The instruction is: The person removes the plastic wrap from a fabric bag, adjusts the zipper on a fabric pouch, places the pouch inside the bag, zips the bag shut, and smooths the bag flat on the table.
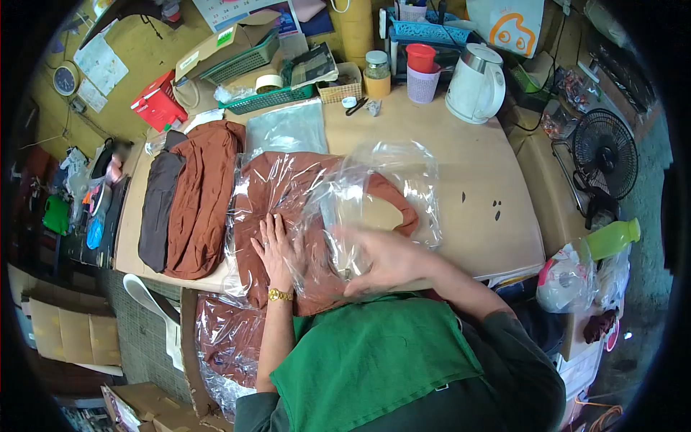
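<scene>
Two hands at a brown garment (288, 170) in clear plastic (425, 189), on the tabletop (475, 245). Left hand (276, 253): flat, pressing the plastic. Right hand (392, 261): blurred, grip indeterminable. Apparent step: arranging plastic; next move calls for a steady left palm.

Hands (273, 252) on bagged brown garment (288, 194), table (482, 180)

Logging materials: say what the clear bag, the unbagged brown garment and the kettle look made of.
Bag: thin, glossy plastic film, judging by its glare and crinkles. Brown garment: matte fabric, likely woven, from its soft creases; the fibre can't be told. Kettle: smooth white shell, likely plastic, though coated metal is possible.
</scene>
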